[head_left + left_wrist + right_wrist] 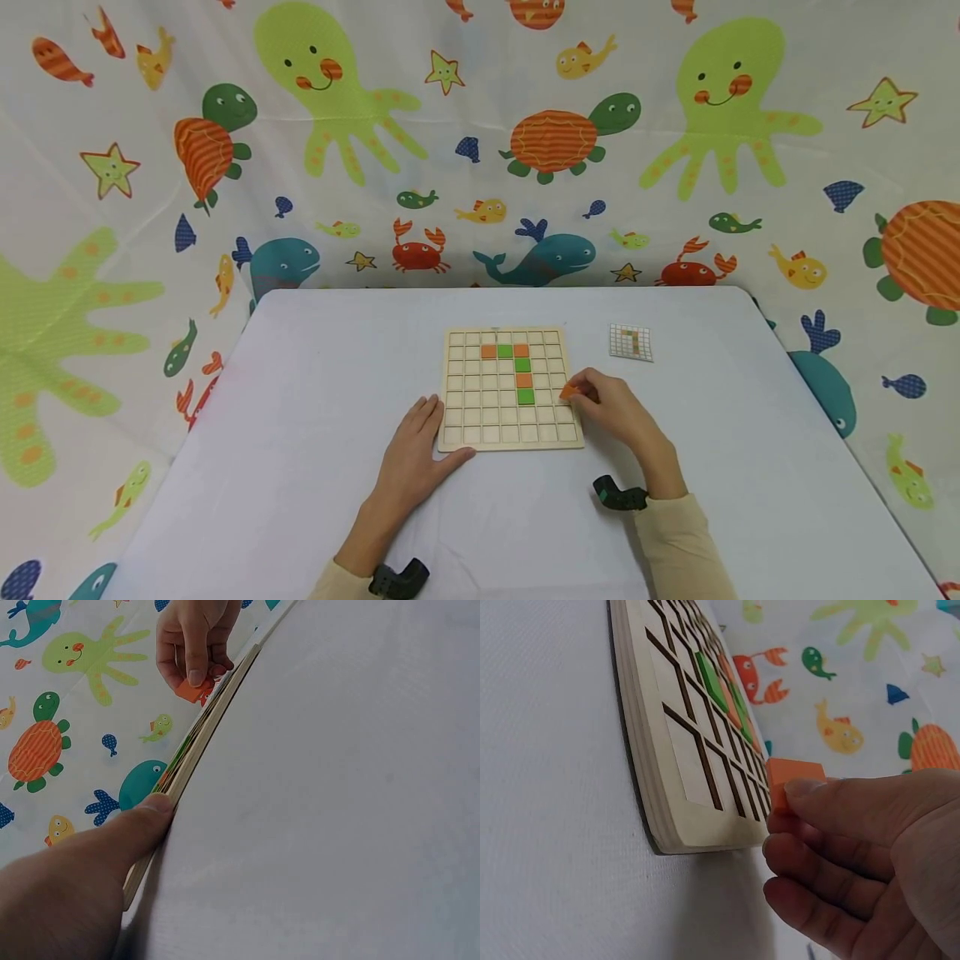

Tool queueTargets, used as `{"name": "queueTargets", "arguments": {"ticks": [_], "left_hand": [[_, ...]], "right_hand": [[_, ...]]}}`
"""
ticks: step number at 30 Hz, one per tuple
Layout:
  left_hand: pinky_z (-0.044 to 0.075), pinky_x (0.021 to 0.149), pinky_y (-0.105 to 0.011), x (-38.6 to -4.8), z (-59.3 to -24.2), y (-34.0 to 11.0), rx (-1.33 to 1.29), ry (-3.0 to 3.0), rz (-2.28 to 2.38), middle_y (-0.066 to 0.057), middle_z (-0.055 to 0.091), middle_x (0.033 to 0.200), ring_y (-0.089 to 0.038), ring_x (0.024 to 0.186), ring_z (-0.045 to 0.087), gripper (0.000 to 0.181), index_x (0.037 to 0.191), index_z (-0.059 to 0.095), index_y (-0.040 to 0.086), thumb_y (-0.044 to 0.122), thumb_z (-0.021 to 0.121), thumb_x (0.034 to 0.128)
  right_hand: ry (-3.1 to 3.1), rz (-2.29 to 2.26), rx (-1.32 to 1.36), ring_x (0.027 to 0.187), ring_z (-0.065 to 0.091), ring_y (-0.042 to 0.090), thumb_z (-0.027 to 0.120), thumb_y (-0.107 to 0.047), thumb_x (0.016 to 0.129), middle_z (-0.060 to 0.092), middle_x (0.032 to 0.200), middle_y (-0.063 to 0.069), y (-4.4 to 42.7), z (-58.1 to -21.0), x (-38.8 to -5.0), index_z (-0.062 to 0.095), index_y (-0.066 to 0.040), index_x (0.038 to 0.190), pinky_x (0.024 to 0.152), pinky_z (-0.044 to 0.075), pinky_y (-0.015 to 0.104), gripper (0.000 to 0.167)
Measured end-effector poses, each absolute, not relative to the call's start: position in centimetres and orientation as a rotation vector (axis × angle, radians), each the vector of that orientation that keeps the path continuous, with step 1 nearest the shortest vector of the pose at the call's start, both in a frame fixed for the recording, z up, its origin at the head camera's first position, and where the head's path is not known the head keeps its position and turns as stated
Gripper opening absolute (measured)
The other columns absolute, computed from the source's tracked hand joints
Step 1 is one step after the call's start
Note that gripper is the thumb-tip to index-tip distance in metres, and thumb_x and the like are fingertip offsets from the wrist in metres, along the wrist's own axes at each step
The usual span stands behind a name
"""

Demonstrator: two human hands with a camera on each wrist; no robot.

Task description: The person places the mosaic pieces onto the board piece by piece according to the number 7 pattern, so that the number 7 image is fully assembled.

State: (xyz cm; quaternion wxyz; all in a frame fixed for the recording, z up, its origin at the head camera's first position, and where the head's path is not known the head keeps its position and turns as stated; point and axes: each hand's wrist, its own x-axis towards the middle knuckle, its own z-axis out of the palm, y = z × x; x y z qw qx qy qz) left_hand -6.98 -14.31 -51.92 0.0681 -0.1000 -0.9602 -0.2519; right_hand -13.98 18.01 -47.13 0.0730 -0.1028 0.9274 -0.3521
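Observation:
A wooden grid board (459,423) lies flat on the table, with orange and green square tiles (505,351) set in some of its cells. My left hand (411,454) rests at the board's front left corner, fingers along the left side and thumb (142,817) touching the front edge. Between thumb and fingertips, my right hand (617,410) pinches an orange square tile (801,771). That tile is held above the board's right edge, over or close to the rightmost cells. Several tiles in the board form a short row and a column running down from it.
Behind the board to the right, a small pattern card (631,342) printed with a grid lies on the white table (300,375). A curtain (450,208) with sea animals hangs behind and beside the table. Each wrist wears a black camera mount (619,493).

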Motion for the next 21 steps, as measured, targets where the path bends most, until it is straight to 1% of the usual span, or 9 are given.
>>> {"name": "queueTargets", "arguments": {"ticks": [6,14,17,21], "left_hand": [[0.038,0.117,-0.049,-7.0,-52.0,-14.3,-0.298,-2.889,-0.757,-0.017,0.046,0.155,-0.035,0.148,0.037,0.093,0.148,0.046,0.0,0.061,0.072,0.0829],[0.038,0.117,-0.049,-7.1,-52.1,-14.4,-0.298,-2.891,-0.759,-0.016,0.045,0.155,-0.034,0.148,0.036,0.093,0.149,0.046,0.0,0.061,0.072,0.0832],[0.038,0.117,-0.049,-7.0,-52.1,-14.4,-0.302,-2.89,-0.757,-0.016,0.045,0.155,-0.035,0.148,0.037,0.093,0.148,0.046,0.0,0.06,0.072,0.0832],[0.038,0.117,-0.049,-7.1,-52.1,-14.4,-0.306,-2.886,-0.764,-0.016,0.046,0.155,-0.035,0.148,0.037,0.093,0.148,0.046,0.0,0.06,0.072,0.0831]], "right_hand": [[2.781,-1.052,-0.369,0.086,0.061,0.014,0.069,-0.012,0.094,0.07,0.101,0.006,17.4,-47.3,-14.0,0.065,-0.006,0.115,0.076,0.055,0.026,0.022],[2.762,-1.062,-0.435,0.088,0.063,0.014,0.069,-0.011,0.094,0.071,0.102,0.006,16.6,-47.6,-13.9,0.066,-0.005,0.114,0.08,0.057,0.03,0.021],[2.743,-1.071,-0.427,0.088,0.062,0.014,0.069,-0.012,0.094,0.071,0.1,0.004,16.1,-47.5,-13.8,0.067,-0.007,0.114,0.081,0.057,0.032,0.021],[2.736,-1.06,-0.437,0.085,0.06,0.013,0.069,-0.012,0.094,0.07,0.098,0.002,15.7,-47.5,-13.7,0.067,-0.009,0.113,0.079,0.055,0.029,0.019]]}}
